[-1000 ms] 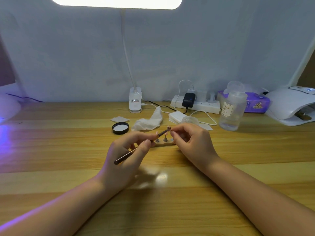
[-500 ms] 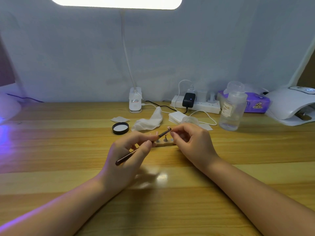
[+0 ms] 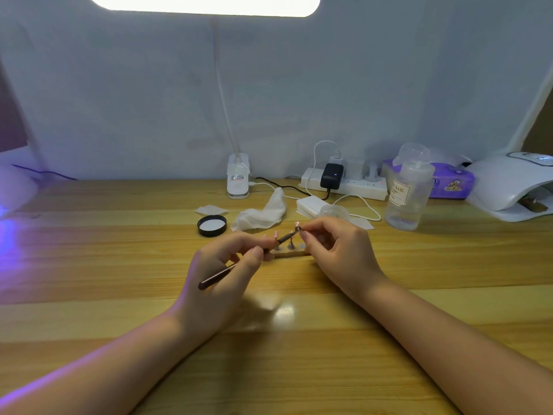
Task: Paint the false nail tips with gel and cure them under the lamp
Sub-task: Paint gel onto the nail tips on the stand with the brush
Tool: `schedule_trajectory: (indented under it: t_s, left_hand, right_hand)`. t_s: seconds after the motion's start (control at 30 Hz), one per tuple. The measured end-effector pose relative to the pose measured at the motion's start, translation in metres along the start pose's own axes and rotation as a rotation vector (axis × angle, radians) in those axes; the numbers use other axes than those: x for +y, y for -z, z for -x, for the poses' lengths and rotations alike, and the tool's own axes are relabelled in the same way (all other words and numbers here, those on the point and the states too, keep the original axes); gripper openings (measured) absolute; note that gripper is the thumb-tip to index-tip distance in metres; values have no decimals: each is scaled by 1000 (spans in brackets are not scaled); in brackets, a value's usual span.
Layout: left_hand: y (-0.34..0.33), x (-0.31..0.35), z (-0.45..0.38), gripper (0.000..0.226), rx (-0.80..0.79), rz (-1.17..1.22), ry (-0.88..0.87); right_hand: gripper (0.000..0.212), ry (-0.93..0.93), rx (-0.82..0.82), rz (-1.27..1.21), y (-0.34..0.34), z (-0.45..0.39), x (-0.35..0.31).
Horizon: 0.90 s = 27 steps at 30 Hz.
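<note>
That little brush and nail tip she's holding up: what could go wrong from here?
1. The right hand pinches the nail tip by fingertips alone; a push from the brush in the left hand might knock it loose.
2. The other tips on the holder stand right under both hands and could be bumped.
3. Wet gel may smear on the fingers before reaching the curing lamp at far right.

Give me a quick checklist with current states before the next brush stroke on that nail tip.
1. Brush held by the left hand: ok.
2. Nail tip on its small stand pinched by the right hand: ok.
3. Brush end meets the tip: ok.
4. Gel left on the bristles: cannot tell, too small.
5. Wooden holder with other tips lies flat behind the hands: ok.
6. Curing lamp at far right, opening facing the table: ok; whether it is on: cannot tell.
</note>
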<state>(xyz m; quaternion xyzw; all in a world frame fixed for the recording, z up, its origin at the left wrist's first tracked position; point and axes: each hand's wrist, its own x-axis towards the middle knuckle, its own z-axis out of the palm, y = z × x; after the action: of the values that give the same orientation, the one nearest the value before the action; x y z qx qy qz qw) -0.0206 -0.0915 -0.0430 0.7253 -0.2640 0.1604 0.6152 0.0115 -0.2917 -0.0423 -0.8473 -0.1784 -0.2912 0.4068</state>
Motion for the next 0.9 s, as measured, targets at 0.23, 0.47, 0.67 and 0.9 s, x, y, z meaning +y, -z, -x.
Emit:
schedule_trajectory:
  t_s: [0.23, 0.47, 0.67, 0.9]
  left_hand:
    - [-2, 0, -1, 30, 55, -11, -23]
    - [0, -1, 0, 21, 1, 21, 0]
    - [-3, 1, -1, 26, 49, 31, -26]
    - [-1, -1, 0, 31, -4, 50, -23]
  right_hand:
    - [13, -14, 1, -39, 1, 0, 0]
    - [12, -15, -1, -56, 1, 0, 0]
    - [11, -19, 0, -69, 1, 1, 0]
    - [13, 2, -7, -44, 1, 0, 0]
